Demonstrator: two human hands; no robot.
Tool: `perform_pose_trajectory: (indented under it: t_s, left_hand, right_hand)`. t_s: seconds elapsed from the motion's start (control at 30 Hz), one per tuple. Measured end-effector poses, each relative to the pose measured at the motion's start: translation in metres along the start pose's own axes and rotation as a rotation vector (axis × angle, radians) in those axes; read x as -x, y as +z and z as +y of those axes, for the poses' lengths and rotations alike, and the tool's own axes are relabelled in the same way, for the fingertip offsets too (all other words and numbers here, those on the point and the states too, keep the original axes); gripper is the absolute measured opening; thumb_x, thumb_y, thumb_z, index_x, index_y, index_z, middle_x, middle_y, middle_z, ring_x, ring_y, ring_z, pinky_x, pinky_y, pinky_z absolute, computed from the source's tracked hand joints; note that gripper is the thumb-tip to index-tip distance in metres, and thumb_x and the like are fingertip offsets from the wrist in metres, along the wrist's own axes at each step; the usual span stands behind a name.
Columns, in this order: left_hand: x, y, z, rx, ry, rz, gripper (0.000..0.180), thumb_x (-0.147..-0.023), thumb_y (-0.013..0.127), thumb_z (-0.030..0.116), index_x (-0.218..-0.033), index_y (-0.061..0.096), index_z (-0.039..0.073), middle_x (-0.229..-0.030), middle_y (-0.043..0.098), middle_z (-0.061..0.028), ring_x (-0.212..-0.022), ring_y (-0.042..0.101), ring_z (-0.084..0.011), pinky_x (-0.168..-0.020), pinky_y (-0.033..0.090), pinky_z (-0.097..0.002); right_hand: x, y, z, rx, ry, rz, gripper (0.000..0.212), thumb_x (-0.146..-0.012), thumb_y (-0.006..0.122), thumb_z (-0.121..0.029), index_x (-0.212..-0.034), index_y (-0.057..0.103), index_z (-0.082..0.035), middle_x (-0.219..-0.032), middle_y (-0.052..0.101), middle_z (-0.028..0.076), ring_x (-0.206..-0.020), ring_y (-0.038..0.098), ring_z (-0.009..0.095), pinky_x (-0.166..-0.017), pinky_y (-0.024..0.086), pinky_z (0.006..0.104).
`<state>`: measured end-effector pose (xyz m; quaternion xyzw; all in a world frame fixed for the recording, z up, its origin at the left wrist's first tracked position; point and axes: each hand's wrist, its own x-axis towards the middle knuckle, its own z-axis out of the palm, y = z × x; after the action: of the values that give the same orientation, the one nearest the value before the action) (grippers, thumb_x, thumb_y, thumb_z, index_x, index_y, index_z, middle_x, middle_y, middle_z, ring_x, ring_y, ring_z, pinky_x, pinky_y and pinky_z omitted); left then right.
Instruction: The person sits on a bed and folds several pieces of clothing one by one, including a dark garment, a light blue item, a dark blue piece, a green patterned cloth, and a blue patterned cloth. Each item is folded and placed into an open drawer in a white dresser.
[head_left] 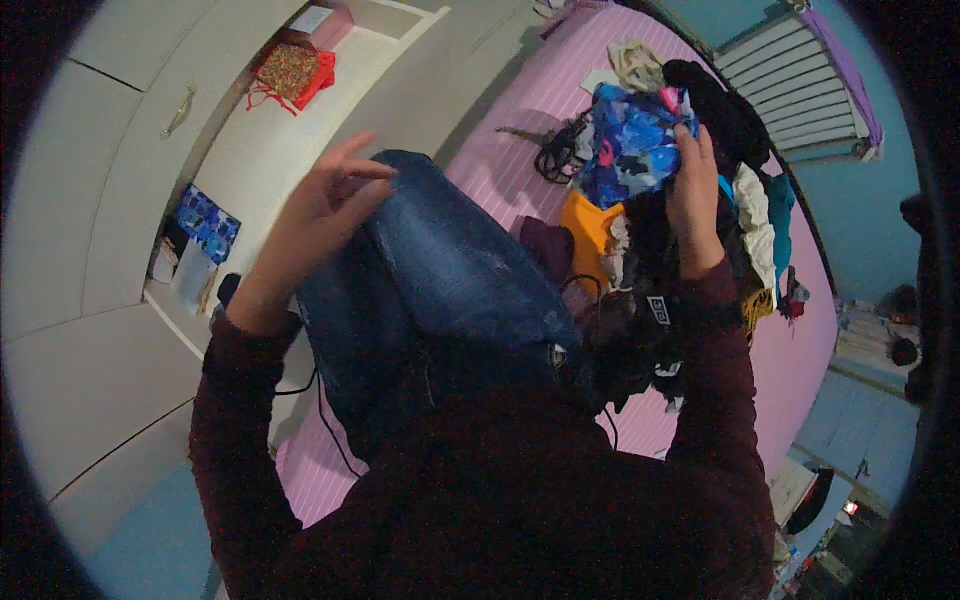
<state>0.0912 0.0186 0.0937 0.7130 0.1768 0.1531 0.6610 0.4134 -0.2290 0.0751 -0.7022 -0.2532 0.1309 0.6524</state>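
Observation:
My right hand [697,185] grips the right edge of a folded blue patterned cloth [635,155] with pink and white patches, held over a pile of clothes on the bed. Around the cloth lie an orange garment [588,232], black clothes [635,335], a cream cloth [640,65] and a purple piece [547,245]. My left hand [325,205] is in the air beside the knee of my blue jeans [450,255]. Its fingers are apart and nothing shows in it.
A pulled-out white drawer [255,165] on the left holds a red pouch [320,72] and a blue patterned piece [208,225]. The pink striped bed [510,125] extends under the pile. A white slatted rack [790,85] is at the far right.

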Motion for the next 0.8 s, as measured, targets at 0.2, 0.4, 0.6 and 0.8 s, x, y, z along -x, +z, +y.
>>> perform_pose_trajectory:
  t_s: [0.2, 0.4, 0.6, 0.8]
  left_hand:
    - [-0.019, 0.055, 0.007, 0.598, -0.235, -0.281, 0.065, -0.09, 0.037, 0.052, -0.133, 0.034, 0.004, -0.125, 0.048, -0.0118, -0.112, 0.05, -0.0215, -0.097, 0.039, -0.0378]
    - [-0.013, 0.053, -0.003, 0.873, -0.282, -0.063, 0.044, -0.096, 0.038, 0.037, -0.125, 0.043, 0.005, -0.116, 0.057, -0.009, -0.108, 0.054, -0.0212, -0.095, 0.042, -0.0404]
    - [-0.011, 0.035, -0.019, 0.951, -0.049, 0.198, 0.035, -0.093, 0.045, 0.023, -0.124, 0.043, 0.008, -0.116, 0.055, -0.0086, -0.106, 0.055, -0.0222, -0.093, 0.044, -0.0392]
    - [-0.015, -0.021, -0.007, 1.001, 0.175, 0.462, 0.036, -0.092, 0.047, 0.019, -0.126, 0.04, 0.009, -0.118, 0.054, -0.0095, -0.104, 0.056, -0.0244, -0.09, 0.047, -0.0414]
  right_hand:
    - [0.04, 0.105, -0.052, -0.557, 0.249, -0.283, 0.045, -0.087, 0.051, -0.021, -0.127, 0.041, -0.003, -0.106, 0.054, 0.006, -0.093, 0.055, 0.014, -0.083, 0.045, 0.0278]
    - [0.068, 0.152, -0.054, -0.703, 0.373, -0.549, 0.051, -0.072, 0.053, 0.001, -0.121, 0.042, -0.003, -0.105, 0.055, 0.006, -0.096, 0.054, 0.015, -0.083, 0.045, 0.0268]
    - [0.069, 0.175, -0.046, -0.259, -0.034, -0.838, 0.047, -0.065, 0.061, 0.0, -0.11, 0.05, -0.004, -0.109, 0.054, 0.009, -0.102, 0.053, 0.021, -0.089, 0.041, 0.0318]
    - [0.065, 0.164, -0.053, 0.012, -0.354, -1.482, 0.019, -0.071, 0.067, -0.008, -0.089, 0.061, -0.007, -0.101, 0.057, 0.011, -0.105, 0.052, 0.027, -0.09, 0.04, 0.0355]
